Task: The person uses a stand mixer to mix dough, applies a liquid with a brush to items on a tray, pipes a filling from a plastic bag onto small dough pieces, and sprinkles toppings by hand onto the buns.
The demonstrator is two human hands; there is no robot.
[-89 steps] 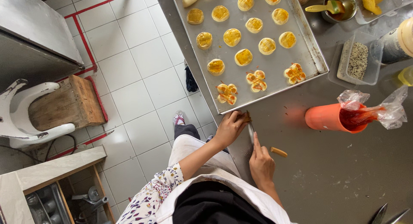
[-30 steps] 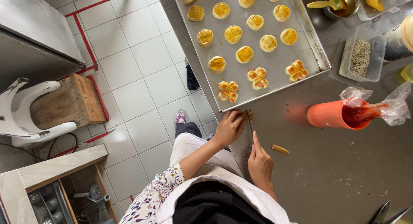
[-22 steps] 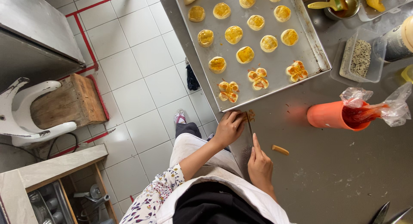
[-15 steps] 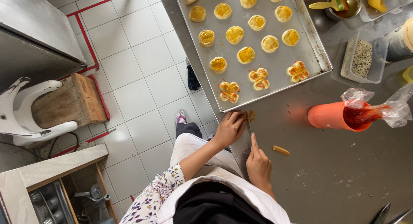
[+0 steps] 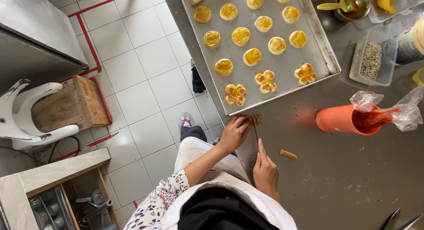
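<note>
The left hand (image 5: pixel 235 132) curls its fingertips around a small golden-brown piece of dough (image 5: pixel 257 119) at the near edge of the grey steel worktop (image 5: pixel 353 181). The right hand (image 5: pixel 266 171) lies just beside it, forefinger stretched straight along a flat metal scraper blade (image 5: pixel 248 152), the other fingers folded; whether they grip the blade I cannot tell. A short orange dough stick (image 5: pixel 288 154) lies near that hand. Beyond the dough sits a large metal baking tray (image 5: pixel 322 49) of round glazed pastries (image 5: pixel 253 56) and three flower-shaped ones (image 5: pixel 265 81). To the right, an orange cup (image 5: pixel 338 119) lies tipped, lined with a clear plastic bag (image 5: pixel 397 111).
</note>
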